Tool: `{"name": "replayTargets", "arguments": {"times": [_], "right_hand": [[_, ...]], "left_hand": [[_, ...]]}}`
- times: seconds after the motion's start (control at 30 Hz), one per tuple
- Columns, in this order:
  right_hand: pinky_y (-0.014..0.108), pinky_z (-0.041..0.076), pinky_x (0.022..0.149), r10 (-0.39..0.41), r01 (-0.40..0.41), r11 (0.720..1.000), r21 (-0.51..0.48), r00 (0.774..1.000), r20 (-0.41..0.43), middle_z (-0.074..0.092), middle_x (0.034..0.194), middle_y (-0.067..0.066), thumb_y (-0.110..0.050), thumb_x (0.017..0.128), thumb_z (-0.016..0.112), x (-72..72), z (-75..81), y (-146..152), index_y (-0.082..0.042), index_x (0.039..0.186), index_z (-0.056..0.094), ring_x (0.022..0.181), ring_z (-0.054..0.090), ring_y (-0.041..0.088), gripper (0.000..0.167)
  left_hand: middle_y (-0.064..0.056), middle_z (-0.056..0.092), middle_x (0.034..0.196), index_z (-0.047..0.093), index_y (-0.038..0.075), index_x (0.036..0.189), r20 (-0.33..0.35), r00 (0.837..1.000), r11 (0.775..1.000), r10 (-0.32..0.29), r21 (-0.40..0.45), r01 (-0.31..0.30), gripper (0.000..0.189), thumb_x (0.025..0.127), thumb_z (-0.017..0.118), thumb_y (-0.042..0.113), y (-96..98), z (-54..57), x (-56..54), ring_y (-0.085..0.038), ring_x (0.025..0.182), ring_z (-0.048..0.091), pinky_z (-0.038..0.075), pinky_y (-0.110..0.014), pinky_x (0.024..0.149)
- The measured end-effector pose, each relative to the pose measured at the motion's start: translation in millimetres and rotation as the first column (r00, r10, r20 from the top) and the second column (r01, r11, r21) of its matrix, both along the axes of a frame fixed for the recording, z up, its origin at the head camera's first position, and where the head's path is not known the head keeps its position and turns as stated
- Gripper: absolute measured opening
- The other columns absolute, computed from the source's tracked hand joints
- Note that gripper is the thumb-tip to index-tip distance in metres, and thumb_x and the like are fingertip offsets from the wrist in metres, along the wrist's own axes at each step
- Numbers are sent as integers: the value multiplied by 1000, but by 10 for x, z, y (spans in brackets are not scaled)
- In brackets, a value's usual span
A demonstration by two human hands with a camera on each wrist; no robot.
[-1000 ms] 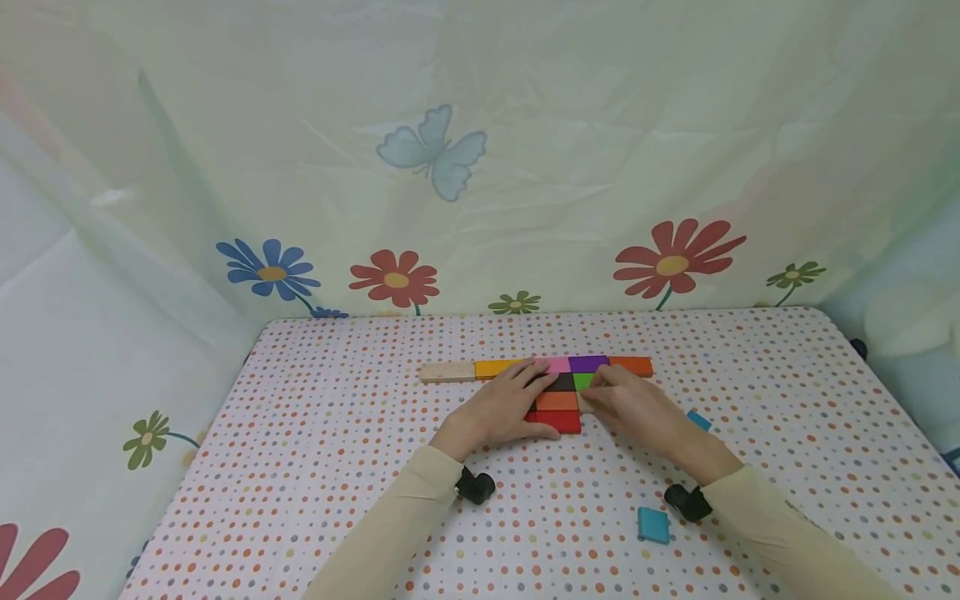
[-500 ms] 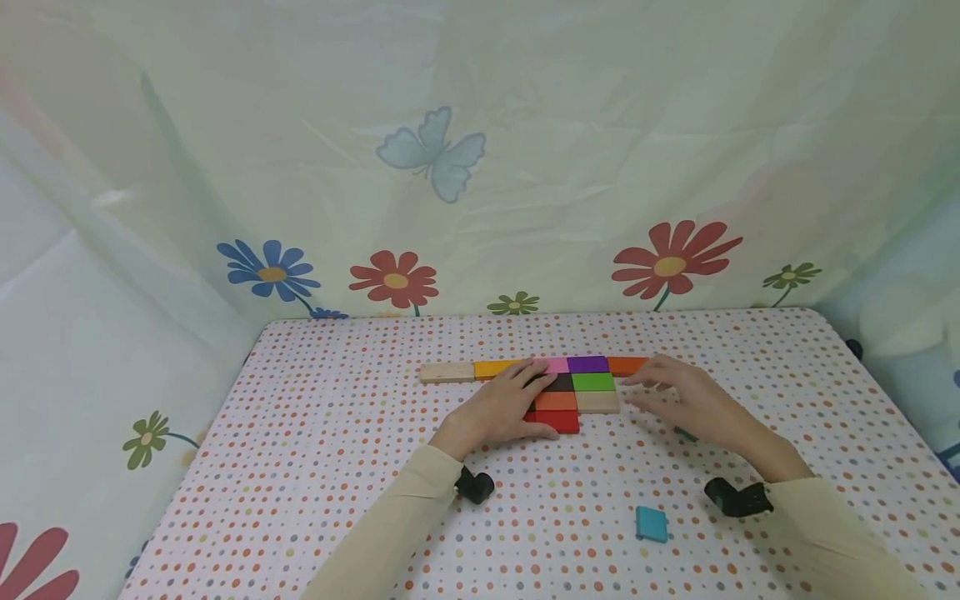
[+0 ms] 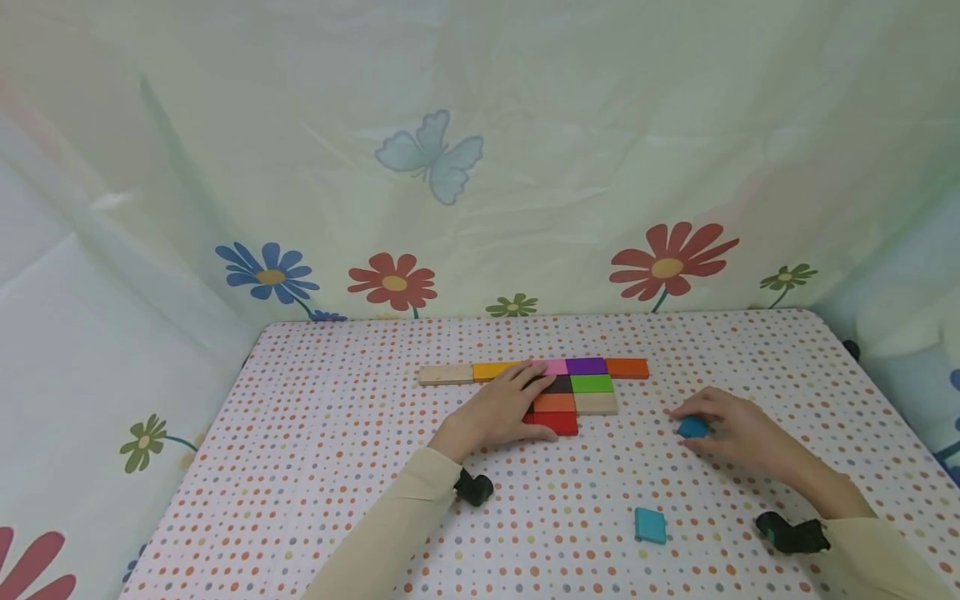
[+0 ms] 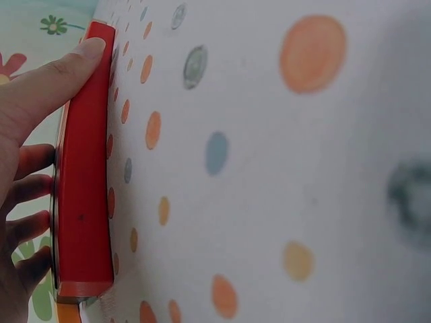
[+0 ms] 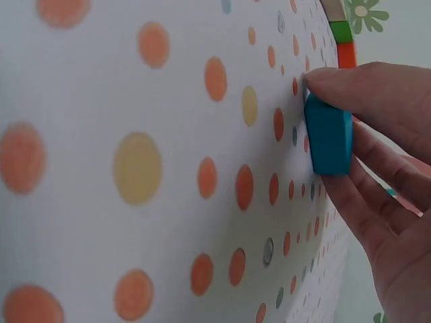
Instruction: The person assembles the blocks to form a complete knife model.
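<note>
My left hand point(image 3: 491, 410) lies with fingers spread across a flat group of coloured wooden blocks. Its thumb rests along the front red block point(image 3: 557, 424), whose long side fills the left wrist view. Around the fingers show an orange block point(image 3: 554, 403), a black block point(image 3: 558, 384), a green block point(image 3: 592, 383), a plain wood block point(image 3: 597, 404) and a purple block point(image 3: 586, 366). Right of the group, my right hand point(image 3: 746, 432) pinches a small blue block point(image 5: 328, 138) between thumb and fingers, close to the tabletop. Part of the group is hidden under my left hand.
A second blue block point(image 3: 650, 526), square and flat, lies nearer the front. The back row runs from a plain wood block point(image 3: 446, 375) on the left to a dark orange block point(image 3: 627, 368) on the right. A dotted cloth point(image 3: 337, 433) covers the table.
My right hand has let go of the plain wood block beside the orange one, moved right and towards me, and taken the small blue block. My left hand has stayed in place.
</note>
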State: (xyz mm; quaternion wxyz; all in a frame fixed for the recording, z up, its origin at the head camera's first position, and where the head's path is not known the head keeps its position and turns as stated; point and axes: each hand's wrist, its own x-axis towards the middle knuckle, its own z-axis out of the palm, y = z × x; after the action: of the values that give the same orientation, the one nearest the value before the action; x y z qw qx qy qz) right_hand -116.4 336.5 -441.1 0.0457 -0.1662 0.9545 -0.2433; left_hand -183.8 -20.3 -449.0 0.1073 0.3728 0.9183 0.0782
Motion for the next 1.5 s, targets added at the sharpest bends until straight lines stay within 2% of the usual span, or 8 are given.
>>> {"name": "replayTargets", "arguments": {"times": [0.4, 0.53, 0.77, 0.93, 1.13, 1.33, 1.4, 1.5], "right_hand": [[40, 56, 81, 20, -19, 999, -28, 999, 36, 63, 118, 10, -6, 77, 90, 34, -14, 102, -7, 117, 78, 107, 63, 33, 42], [45, 60, 83, 8, -6, 999, -35, 999, 44, 65, 117, 10, -8, 78, 91, 35, -29, 119, -7, 117, 77, 105, 66, 33, 41], [32, 57, 78, -36, 36, 999, -10, 999, 6, 66, 107, 5, -18, 76, 95, 53, -46, 126, -4, 114, 76, 88, 63, 14, 45], [45, 59, 83, -42, 42, 999, 3, 999, -31, 68, 105, 4, -18, 74, 96, 73, -47, 137, -4, 111, 77, 92, 70, 23, 44], [48, 59, 84, -49, 50, 999, -22, 998, 31, 69, 111, 14, -5, 76, 92, 74, -13, 163, 1, 114, 75, 100, 70, 36, 42], [35, 59, 78, 10, -10, 1000, -5, 1000, -4, 69, 109, 8, -7, 78, 92, 16, 24, 104, 0, 116, 75, 93, 68, 22, 42], [36, 59, 78, 28, -28, 1000, -14, 999, -29, 69, 109, 7, -6, 79, 91, -23, 57, 42, 0, 116, 75, 92, 67, 21, 41], [43, 59, 80, 29, -30, 999, -20, 998, -49, 69, 109, 11, -4, 80, 90, -106, 124, -98, 1, 116, 75, 94, 65, 25, 39]], "left_hand": [[-2, 20, 174, 30, 19, 167, 1, 1000, 1000, 2, 2, -2, 91, 96, 60, 69, -7, -16, -6, -25, 159, 19, 22, -38, 126], [-2, 21, 174, 31, 19, 167, 5, 1000, 1000, 4, 5, -4, 91, 96, 60, 69, -5, -24, -5, -26, 159, 19, 22, -38, 126], [-3, 21, 174, 30, 18, 167, 8, 1000, 1000, 0, 3, 0, 91, 97, 60, 68, -5, -19, -4, -26, 159, 19, 22, -38, 127], [-3, 21, 174, 31, 18, 167, 12, 1000, 1000, -1, 12, 1, 90, 97, 61, 67, -12, -7, -1, -26, 159, 19, 22, -38, 127], [-3, 20, 174, 29, 18, 167, 15, 1000, 1000, 3, 9, -3, 90, 97, 61, 66, -24, -6, -3, -26, 159, 18, 22, -38, 127], [-3, 20, 174, 30, 18, 167, 20, 1000, 1000, -4, 16, 4, 90, 98, 61, 66, -24, -15, -2, -26, 159, 19, 22, -39, 127], [-3, 20, 174, 30, 17, 167, 19, 1000, 1000, -7, 17, 7, 90, 98, 61, 66, -20, -13, 0, -26, 159, 19, 22, -38, 127], [-3, 20, 174, 29, 18, 167, 22, 1000, 1000, -9, 19, 8, 89, 98, 61, 65, -15, 0, 2, -26, 160, 18, 21, -38, 127]]}}
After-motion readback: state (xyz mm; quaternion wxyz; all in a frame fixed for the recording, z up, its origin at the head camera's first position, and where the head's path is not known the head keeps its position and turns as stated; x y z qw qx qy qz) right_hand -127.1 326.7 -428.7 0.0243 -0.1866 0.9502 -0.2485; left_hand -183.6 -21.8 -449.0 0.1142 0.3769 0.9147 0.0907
